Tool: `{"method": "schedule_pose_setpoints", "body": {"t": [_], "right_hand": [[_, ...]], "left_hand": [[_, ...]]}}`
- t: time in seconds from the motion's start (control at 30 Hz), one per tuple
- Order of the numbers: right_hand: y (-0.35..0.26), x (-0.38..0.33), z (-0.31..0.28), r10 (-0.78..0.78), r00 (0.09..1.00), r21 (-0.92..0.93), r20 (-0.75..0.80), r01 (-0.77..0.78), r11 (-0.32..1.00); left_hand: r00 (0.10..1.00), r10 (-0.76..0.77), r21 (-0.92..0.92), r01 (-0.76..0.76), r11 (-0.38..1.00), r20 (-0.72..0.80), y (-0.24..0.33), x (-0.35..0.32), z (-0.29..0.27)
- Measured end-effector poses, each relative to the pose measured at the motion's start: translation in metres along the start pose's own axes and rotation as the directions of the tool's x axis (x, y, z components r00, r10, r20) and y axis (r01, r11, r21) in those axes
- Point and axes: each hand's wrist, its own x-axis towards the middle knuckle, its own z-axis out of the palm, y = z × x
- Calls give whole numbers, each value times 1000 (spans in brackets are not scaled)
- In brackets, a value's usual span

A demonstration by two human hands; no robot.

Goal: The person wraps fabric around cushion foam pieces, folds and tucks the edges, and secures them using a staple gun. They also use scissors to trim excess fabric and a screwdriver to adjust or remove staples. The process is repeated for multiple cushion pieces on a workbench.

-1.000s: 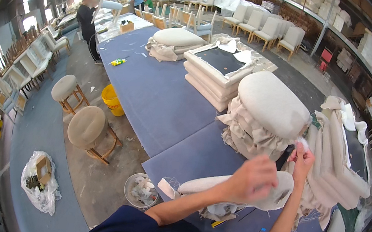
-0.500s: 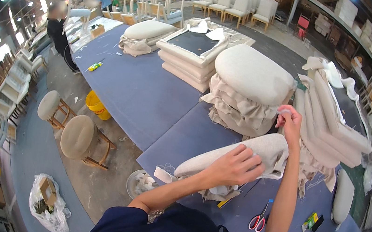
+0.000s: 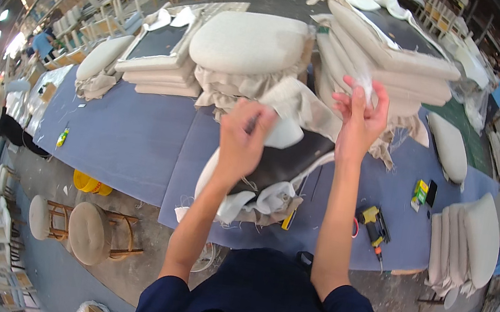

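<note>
— Both hands have lifted the seat cushion (image 3: 274, 165) off the worktop (image 3: 138, 141) since earlier?
— Yes; left hand (image 3: 243, 139) grips its edge, right hand (image 3: 359, 117) pinches fabric (image 3: 306, 110) above it

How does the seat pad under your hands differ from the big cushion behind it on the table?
The seat pad lies underside up, dark backing showing, loose fabric bunched at its edges; the big cushion sits top up, smooth and pale. The left hand grips the pad's fabric; the cushion is untouched, atop crumpled cloth. Both are cream upholstered, on the blue table.
</note>
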Motion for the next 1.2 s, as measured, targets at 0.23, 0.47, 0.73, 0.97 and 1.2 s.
{"method": "schedule_pose_setpoints", "body": {"t": [0.23,0.47,0.73,0.97,1.2], "right_hand": [[5,-56,-36,193,955,-133,223,-167,977],[5,-73,-13,152,901,-108,407,-117,987],[7,-77,-5,154,941,-346,301,-43,937],[-1,-72,-16,24,958,-551,285,144,822],[-5,-77,-114,346,894,-661,284,-79,747]], "left_hand": [[966,-259,-262,253,931,12,-18,24,9],[980,-200,-274,190,943,-9,-15,13,13],[992,-123,-173,123,977,13,1,3,16],[992,-72,-27,75,997,105,16,-18,16],[988,-150,-16,151,988,20,-24,-15,-29]]}}
